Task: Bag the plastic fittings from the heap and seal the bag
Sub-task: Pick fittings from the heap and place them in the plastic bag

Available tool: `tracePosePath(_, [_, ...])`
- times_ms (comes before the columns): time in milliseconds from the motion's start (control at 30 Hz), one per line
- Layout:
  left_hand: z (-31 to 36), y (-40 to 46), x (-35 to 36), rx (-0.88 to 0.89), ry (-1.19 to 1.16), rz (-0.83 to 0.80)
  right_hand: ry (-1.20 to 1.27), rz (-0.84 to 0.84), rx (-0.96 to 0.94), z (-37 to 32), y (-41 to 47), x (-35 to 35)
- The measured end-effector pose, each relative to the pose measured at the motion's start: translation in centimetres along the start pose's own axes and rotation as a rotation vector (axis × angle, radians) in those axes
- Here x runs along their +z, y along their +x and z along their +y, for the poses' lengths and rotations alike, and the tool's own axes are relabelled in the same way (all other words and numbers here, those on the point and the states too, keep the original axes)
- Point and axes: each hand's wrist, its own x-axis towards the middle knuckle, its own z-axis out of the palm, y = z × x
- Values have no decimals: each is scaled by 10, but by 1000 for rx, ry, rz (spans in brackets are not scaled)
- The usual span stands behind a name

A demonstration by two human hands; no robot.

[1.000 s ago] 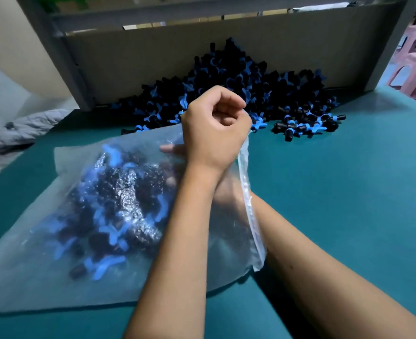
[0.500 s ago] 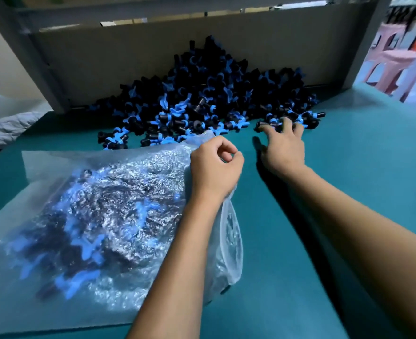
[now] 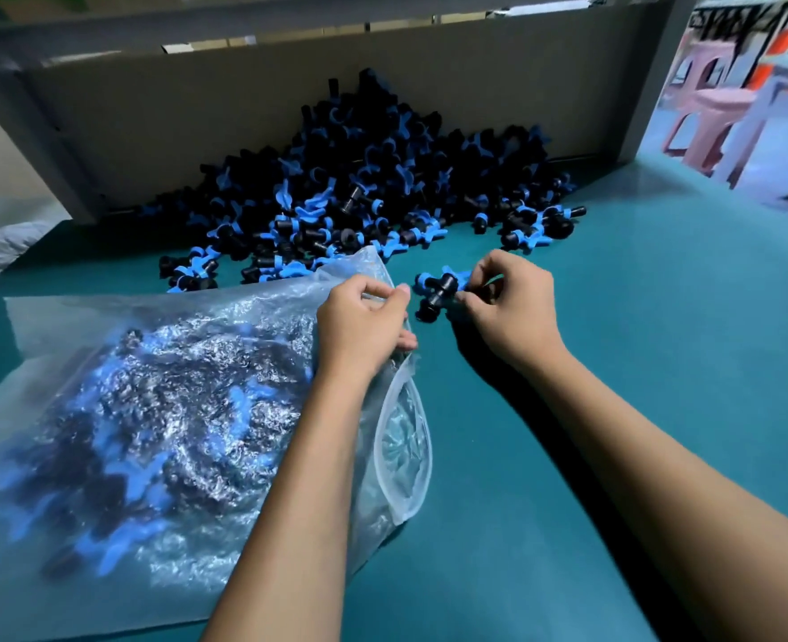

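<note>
Worktop (image 3: 660,363) covered in teal matting runs under my forearms. Nearest me lies the clear plastic bag (image 3: 160,410), already heaped with black and blue fittings, its mouth gaping toward the right. My left hand (image 3: 364,326) pinches the bag's upper rim. Just beside it, my right hand (image 3: 508,308) grips a few fittings (image 3: 441,289). Beyond, the heap (image 3: 373,178) banks against a cardboard panel (image 3: 197,113). Pink plastic stools (image 3: 716,113) stand far right.
</note>
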Motion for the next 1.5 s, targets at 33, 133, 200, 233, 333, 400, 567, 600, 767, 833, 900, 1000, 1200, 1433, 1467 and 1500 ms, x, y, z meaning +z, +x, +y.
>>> tracePosePath(33, [-1,1,-1,-33,-17,-6,149,20,56,-1,-3,-3])
tracePosePath(133, [0,1,-4,-102,-105,-48,589,-74,193,-2,-11,-11])
tracePosePath(200, [4,0,-5,-118,-196,-84,702,-178,223,0,-15,-15])
tracePosePath(233, [6,-2,-5,-113,-246,-95,731,-219,226,0,-15,-15])
tracePosePath(333, [10,-6,-4,-89,-326,-105,793,-301,209,0,-15,-15])
tracePosePath(400, [10,-7,-4,-89,-336,-120,807,-310,202,0,-14,-15])
tracePosePath(567, [7,-7,-3,-85,-319,-109,742,-291,249,0,-13,-14])
tracePosePath(600, [6,-7,-3,-87,-315,-99,724,-291,250,-1,-13,-12])
tracePosePath(767, [7,-2,-13,-122,-388,-48,864,-97,364,2,-10,-10])
tracePosePath(833, [8,-3,-16,-128,-410,-58,893,-66,394,4,-10,-11])
tracePosePath(900, [9,-4,-12,-119,-379,-70,850,-122,350,4,-11,-10])
tracePosePath(1000, [9,-8,-6,-107,-343,-122,730,-284,215,-1,-15,-8])
tracePosePath(1200, [8,-6,-13,-102,-351,-109,796,-154,256,-2,-13,-7])
tracePosePath(1433, [10,-5,-9,-93,-378,33,446,12,113,-3,-18,-1])
tracePosePath(1467, [10,-5,-7,-87,-370,45,381,-29,51,-5,-20,1])
tracePosePath(1500, [11,-6,-5,-74,-355,48,312,-56,-13,-7,-21,2])
